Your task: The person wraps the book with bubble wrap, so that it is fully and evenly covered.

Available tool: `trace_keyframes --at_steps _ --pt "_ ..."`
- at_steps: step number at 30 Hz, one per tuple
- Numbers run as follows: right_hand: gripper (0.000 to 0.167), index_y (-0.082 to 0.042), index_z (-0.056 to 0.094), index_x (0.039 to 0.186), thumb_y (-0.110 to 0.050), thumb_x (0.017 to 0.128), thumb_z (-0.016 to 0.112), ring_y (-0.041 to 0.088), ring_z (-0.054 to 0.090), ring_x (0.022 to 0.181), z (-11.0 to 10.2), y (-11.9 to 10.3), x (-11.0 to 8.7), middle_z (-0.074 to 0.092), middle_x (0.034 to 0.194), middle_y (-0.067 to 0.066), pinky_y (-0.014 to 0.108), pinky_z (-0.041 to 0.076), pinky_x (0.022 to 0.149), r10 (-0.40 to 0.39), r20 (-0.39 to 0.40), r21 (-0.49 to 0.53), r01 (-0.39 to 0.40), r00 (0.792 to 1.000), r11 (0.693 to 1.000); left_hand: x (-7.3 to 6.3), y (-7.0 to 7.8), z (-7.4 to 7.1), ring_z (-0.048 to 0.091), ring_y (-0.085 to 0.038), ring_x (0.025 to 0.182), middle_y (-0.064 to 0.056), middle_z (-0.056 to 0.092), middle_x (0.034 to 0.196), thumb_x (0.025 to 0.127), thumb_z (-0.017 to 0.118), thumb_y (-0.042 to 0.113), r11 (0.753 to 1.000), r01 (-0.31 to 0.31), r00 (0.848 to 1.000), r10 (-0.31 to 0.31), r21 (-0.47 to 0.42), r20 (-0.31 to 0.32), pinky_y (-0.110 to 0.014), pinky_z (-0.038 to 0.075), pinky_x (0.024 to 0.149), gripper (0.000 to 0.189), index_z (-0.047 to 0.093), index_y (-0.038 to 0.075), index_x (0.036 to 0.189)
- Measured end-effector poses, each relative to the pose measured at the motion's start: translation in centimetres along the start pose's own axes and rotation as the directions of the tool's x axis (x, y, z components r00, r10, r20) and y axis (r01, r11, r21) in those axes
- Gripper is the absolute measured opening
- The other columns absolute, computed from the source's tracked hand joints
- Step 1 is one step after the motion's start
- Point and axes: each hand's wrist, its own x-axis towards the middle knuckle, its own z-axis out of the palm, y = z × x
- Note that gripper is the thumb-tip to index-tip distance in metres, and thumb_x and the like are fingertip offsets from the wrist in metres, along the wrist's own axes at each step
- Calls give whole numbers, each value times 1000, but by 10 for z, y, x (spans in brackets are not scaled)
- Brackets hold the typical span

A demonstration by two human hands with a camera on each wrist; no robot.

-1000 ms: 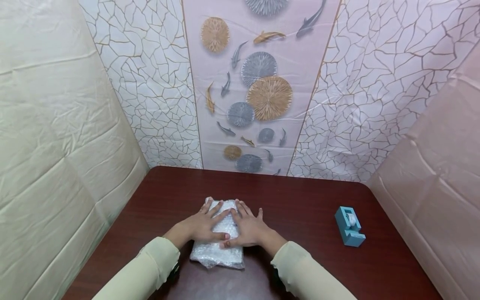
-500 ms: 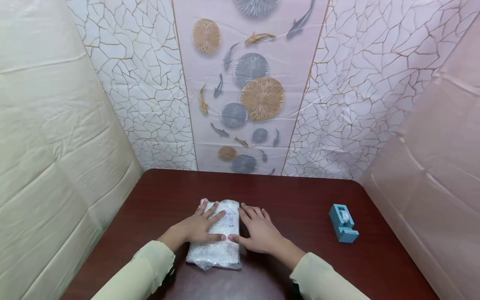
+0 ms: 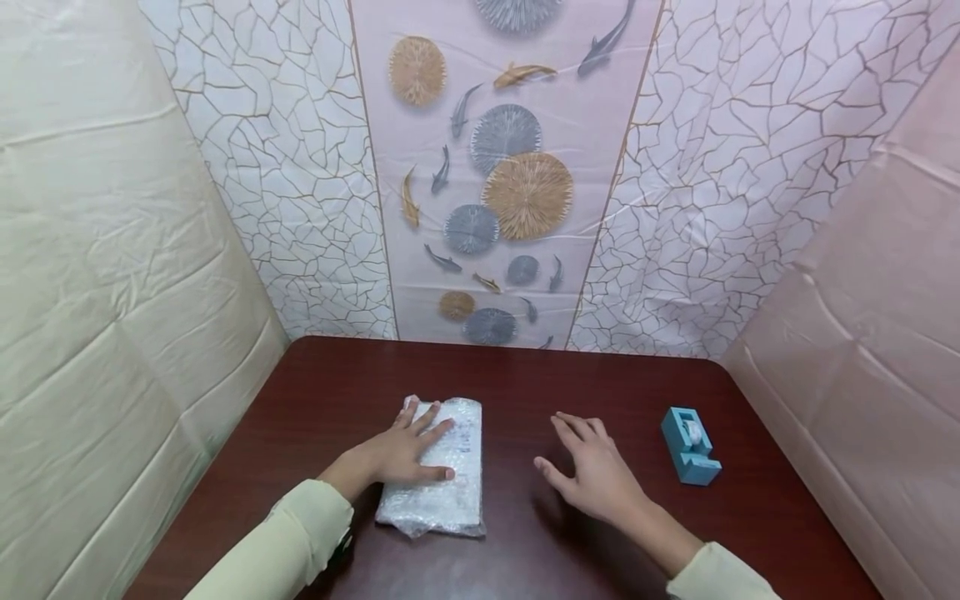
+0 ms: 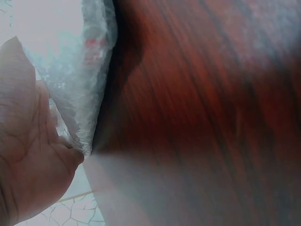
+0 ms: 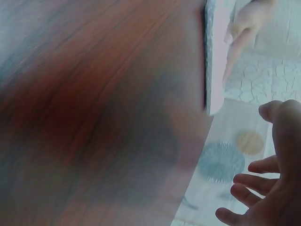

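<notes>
A flat white rectangular package in bubble wrap (image 3: 453, 492) lies on the dark red-brown table (image 3: 525, 383). My left hand (image 3: 401, 454) rests on its left half with fingers spread and straight. In the left wrist view the wrapped package (image 4: 70, 61) shows red print near its edge, beside the left palm (image 4: 33, 150). My right hand (image 3: 600, 475) hovers over the table between the package and a teal tape dispenser (image 3: 690, 446), holding nothing. Its fingers look loosely bent in the right wrist view, where the right hand (image 5: 268, 183) is apart from the package (image 5: 217, 61).
The teal dispenser carries a roll of clear tape (image 3: 693, 432) and stands at the table's right side. Behind the table hangs a patterned cloth (image 3: 495, 208) with fish and round motifs. Pale cloth panels (image 3: 847, 350) close in both sides.
My right hand has lifted off the package and moved right, toward the tape dispenser. The left hand stays on the package. The head view has shifted slightly.
</notes>
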Motion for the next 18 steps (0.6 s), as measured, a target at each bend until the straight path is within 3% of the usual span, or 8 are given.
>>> trace_keyframes --at_steps 7,13,18 --pt "62 0 67 148 -38 101 80 39 58 124 -15 26 -18 68 147 19 62 54 93 88 -37 -44 -90 995 995 0 1 1 0 -62 168 -21 10 186 106 56 72 1000 -7 1000 7 2 -6 -77 16 134 93 27 20 177" --pt "48 1 75 133 -33 100 82 43 60 113 -28 52 -34 73 132 22 64 55 84 140 -94 -81 -148 986 986 0 1 1 -1 -62 167 -22 10 186 106 56 71 1000 -11 1000 11 3 -3 -77 17 133 93 27 18 177" --pt "46 3 75 129 -33 101 79 51 60 114 -40 76 -46 71 129 28 69 54 80 211 -113 -97 -223 971 970 0 0 2 -3 -60 168 -19 8 186 106 53 73 1000 0 1000 0 1 2 -76 16 134 93 25 22 178"
